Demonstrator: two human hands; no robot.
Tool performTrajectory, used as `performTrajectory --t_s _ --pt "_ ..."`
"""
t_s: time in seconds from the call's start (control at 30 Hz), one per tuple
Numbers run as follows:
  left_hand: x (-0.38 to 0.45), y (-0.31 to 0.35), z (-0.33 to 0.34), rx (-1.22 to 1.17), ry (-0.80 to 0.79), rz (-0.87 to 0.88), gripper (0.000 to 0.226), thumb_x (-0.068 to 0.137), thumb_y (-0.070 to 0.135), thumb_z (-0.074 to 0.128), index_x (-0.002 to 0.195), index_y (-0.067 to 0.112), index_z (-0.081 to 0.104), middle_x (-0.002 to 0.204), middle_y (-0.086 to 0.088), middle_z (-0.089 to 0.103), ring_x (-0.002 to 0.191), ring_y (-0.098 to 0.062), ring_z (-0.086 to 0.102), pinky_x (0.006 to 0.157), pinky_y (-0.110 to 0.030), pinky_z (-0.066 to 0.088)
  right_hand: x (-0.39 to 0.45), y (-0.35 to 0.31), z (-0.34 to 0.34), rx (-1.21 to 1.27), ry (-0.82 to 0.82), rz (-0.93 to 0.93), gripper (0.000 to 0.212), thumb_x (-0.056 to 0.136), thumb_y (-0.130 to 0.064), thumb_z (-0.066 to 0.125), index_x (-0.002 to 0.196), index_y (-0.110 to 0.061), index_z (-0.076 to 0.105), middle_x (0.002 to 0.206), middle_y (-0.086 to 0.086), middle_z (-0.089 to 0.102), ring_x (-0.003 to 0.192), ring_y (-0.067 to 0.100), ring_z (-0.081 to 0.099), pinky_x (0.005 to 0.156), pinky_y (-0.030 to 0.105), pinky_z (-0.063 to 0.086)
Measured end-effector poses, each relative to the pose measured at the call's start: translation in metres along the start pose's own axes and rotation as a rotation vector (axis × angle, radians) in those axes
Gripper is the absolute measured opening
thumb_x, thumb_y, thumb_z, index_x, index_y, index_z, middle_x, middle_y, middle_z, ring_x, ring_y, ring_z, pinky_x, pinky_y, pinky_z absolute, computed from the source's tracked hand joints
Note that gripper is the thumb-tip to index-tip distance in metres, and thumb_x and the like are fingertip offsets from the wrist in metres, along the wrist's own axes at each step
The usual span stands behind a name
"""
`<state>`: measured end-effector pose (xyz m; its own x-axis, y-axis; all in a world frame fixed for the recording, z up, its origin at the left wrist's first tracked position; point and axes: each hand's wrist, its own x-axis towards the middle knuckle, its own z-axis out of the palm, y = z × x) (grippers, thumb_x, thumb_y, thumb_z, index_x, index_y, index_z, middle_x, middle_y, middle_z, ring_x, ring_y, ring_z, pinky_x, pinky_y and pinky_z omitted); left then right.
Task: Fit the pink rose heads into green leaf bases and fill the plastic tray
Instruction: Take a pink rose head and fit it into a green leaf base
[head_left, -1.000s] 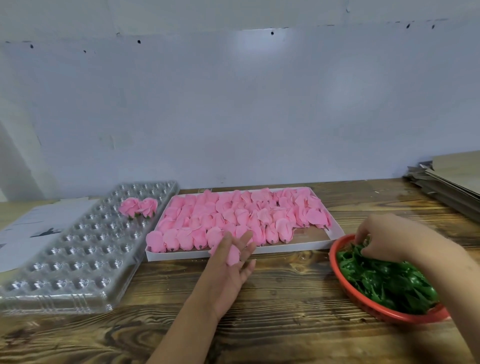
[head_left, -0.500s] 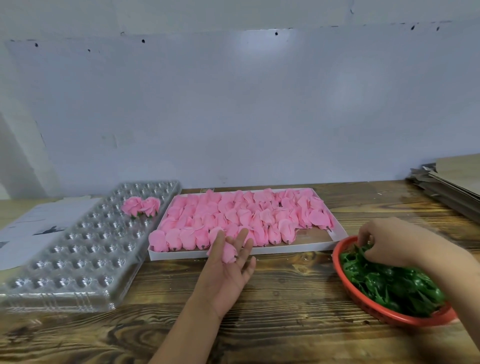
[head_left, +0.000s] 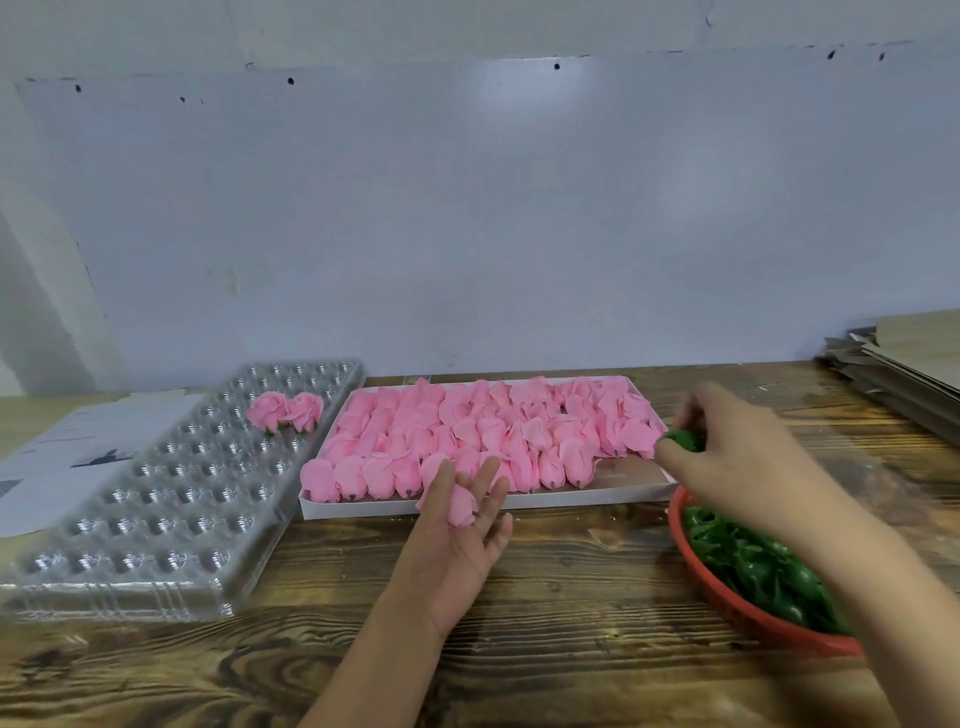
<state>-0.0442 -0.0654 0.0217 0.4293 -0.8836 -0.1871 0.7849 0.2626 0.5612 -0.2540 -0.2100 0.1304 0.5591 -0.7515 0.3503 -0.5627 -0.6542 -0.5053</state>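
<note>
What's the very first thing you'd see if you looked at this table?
The big white box in the middle, packed with pink rose heads. Just in front of it the left hand holds one rose head between its fingers. The right hand pinches a green leaf base above the red basket of leaves.

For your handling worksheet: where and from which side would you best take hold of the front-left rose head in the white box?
Probably pinch the front-left rose head low on its petals, near the dark base tip, coming from the front edge of the white box. It lies with its tip toward that edge, another head pressed against its right, and its left side free.
</note>
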Motion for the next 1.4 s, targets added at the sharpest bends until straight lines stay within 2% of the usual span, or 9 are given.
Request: performTrajectory --t_s 0.17,0.3,0.4,0.57,0.73,0.87,1.07,1.23,1.4 --pt "-0.001 0.001 0.001 0.009 0.003 0.008 0.018 0.088 0.041 0.07 0.088 0.024 0.062 0.128 -0.002 0.072 0.108 -0.017 0.073 0.093 -0.04 0.05 -0.02 -0.025 0.048 0.544 -0.206 0.029 0.029 0.089 -0.009 0.053 0.082 -0.036 0.06 0.069 -0.003 0.067 0.049 0.007 0.05 0.05 0.024 0.042" --pt "0.0 0.0 0.002 0.026 0.007 0.012 0.019 0.09 0.042 0.067 0.094 0.025 0.059 0.129 -0.002 0.071 0.107 -0.017 0.073 0.09 -0.04 0.051 -0.031 -0.036 0.1 0.788 -0.369 0.271 0.025 0.093 -0.011 0.052 0.076 -0.024 0.065 0.065 -0.007 0.059 0.048 0.006 0.046 0.047 0.019 0.035" --pt "0.0 0.0 0.002 0.024 0.018 0.004 0.02 0.093 0.042 0.065 0.102 0.027 0.057 0.129 -0.001 0.071 0.108 -0.017 0.073 0.089 -0.04 0.05 -0.033 -0.035 0.122 1.109 -0.474 0.517 0.012 0.091 -0.019 0.049 0.088 -0.015 0.059 0.068 -0.002 0.054 0.05 0.01 0.044 0.044 0.021 0.03" --pt "0.001 -0.002 0.002 0.034 0.031 0.007 0.034 0.087 0.044 0.068 0.114 0.027 0.057 0.128 0.0 0.072 0.108 -0.015 0.073 0.09 -0.038 0.049 -0.034 -0.034 0.137 1.538 -0.533 0.653 0.032 0.086 0.003 0.031 0.106 -0.001 0.055 0.071 0.006 0.058 0.055 0.015 0.051 0.045 0.023 0.041" --pt "0.005 -0.001 -0.001 -0.002 0.027 0.021 0.04 0.093 0.042 0.065 0.128 0.027 0.053 0.127 -0.004 0.072 0.107 -0.018 0.073 0.075 -0.04 0.061 -0.038 -0.028 0.133 1.621 -0.547 0.508 0.02 0.096 0.002 0.05 0.114 0.005 0.059 0.103 0.02 0.071 0.071 0.021 0.068 0.057 0.025 0.057" --pt "0.004 -0.001 -0.002 0.025 0.026 0.037 0.044 0.091 0.042 0.065 0.13 0.027 0.051 0.127 -0.004 0.072 0.109 -0.018 0.073 0.08 -0.039 0.059 -0.041 -0.022 0.133 1.528 -0.504 0.401 0.037 0.09 -0.018 0.063 0.122 -0.001 0.06 0.119 0.018 0.07 0.074 0.011 0.065 0.055 0.018 0.051" --pt "0.001 -0.001 0.0 0.084 0.006 0.06 0.048 0.09 0.045 0.064 0.133 0.032 0.049 0.128 0.001 0.072 0.109 -0.015 0.072 0.095 -0.041 0.049 -0.044 -0.025 0.136 1.429 -0.401 0.413 0.049 0.069 -0.022 0.08 0.114 -0.004 0.069 0.089 0.008 0.07 0.066 0.01 0.059 0.053 0.019 0.047" --pt "0.0 -0.004 0.003 0.165 -0.028 0.074 0.038 0.092 0.051 0.059 0.127 0.036 0.056 0.129 0.004 0.071 0.112 -0.013 0.071 0.111 -0.05 0.042 -0.045 -0.029 0.137 1.455 -0.36 0.36 0.04 0.072 -0.012 0.077 0.112 -0.007 0.072 0.083 0.005 0.069 0.061 0.008 0.054 0.05 0.018 0.041" --pt "0.002 -0.007 0.002 0.201 -0.015 0.086 0.035 0.091 0.055 0.056 0.112 0.036 0.078 0.128 0.004 0.071 0.116 -0.013 0.069 0.09 -0.041 0.058 -0.048 -0.034 0.138 1.451 -0.34 0.389 0.04 0.069 -0.01 0.077 0.108 -0.004 0.069 0.085 0.01 0.072 0.07 0.013 0.065 0.057 0.02 0.051"
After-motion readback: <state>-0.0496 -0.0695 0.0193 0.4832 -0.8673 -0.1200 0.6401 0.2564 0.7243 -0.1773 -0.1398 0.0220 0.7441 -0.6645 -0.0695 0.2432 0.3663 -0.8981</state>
